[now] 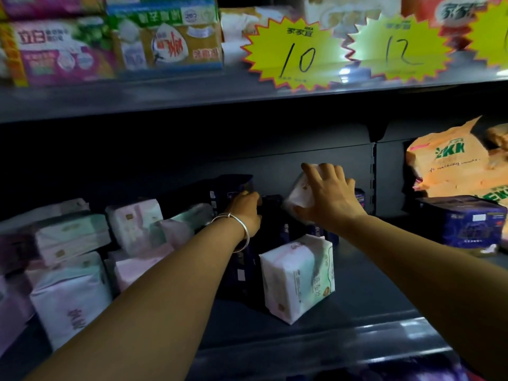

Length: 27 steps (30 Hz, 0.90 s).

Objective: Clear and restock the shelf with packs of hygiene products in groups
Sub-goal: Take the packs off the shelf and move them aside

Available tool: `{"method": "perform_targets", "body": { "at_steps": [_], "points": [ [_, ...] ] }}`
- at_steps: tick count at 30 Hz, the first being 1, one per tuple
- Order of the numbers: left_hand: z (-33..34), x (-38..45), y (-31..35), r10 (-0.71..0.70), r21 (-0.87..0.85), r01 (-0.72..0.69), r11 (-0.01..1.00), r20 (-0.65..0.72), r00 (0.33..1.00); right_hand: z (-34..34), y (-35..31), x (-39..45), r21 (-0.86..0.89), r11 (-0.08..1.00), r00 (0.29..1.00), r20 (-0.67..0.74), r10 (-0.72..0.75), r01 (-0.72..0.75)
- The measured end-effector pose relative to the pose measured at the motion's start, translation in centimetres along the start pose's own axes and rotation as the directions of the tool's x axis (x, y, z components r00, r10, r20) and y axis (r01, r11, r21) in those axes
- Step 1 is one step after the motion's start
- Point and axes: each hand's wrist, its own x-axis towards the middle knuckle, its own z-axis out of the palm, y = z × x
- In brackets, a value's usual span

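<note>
Both arms reach deep into the dark grey shelf (357, 306). My right hand (330, 199) grips a white-and-pink pack (298, 196), held tilted above the shelf floor near the back wall. My left hand (246, 211), with a silver bangle on the wrist, holds a dark navy pack (233, 188) that stands at the back. More navy packs (242, 270) stand under my left wrist. A white pack with green print (299, 276) stands upright in front of them. Several pale pink, white and green packs (71, 295) lie piled at the left.
A navy box-like pack (464, 221) sits on the right, with orange bags (450, 160) behind it. The shelf above carries colourful packs (165, 37) and yellow starburst price tags (297, 53) reading 10 and 12. Bare shelf floor lies right of the white pack.
</note>
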Motion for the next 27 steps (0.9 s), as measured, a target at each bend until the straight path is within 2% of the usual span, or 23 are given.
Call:
{"method": "perform_targets", "body": {
  "at_steps": [4,9,13,21,27],
  "points": [
    [0.5,2.0,-0.6,-0.010,-0.080,0.016,0.997,0.082,0.997,1.5,0.1,1.2,0.005,1.000,1.000,0.018,-0.016,0.016],
    [1.2,4.4,-0.5,-0.032,-0.030,0.039,0.999,0.185,0.982,2.2,0.3,2.6,0.041,0.997,0.998,-0.004,-0.065,0.065],
    [1.1,5.5,-1.5,-0.094,0.083,0.077,0.994,0.221,0.971,2.7,0.2,3.3,0.068,0.993,0.995,-0.018,-0.093,0.094],
    [2.3,7.3,-2.8,-0.150,0.295,0.053,0.954,0.316,0.937,3.2,0.2,4.3,0.078,0.992,0.994,-0.057,-0.093,0.098],
    [2.8,8.1,-2.4,-0.203,0.399,0.011,0.917,0.440,0.875,4.1,0.3,4.4,0.021,0.996,0.994,-0.071,-0.086,0.088]
  ]
}}
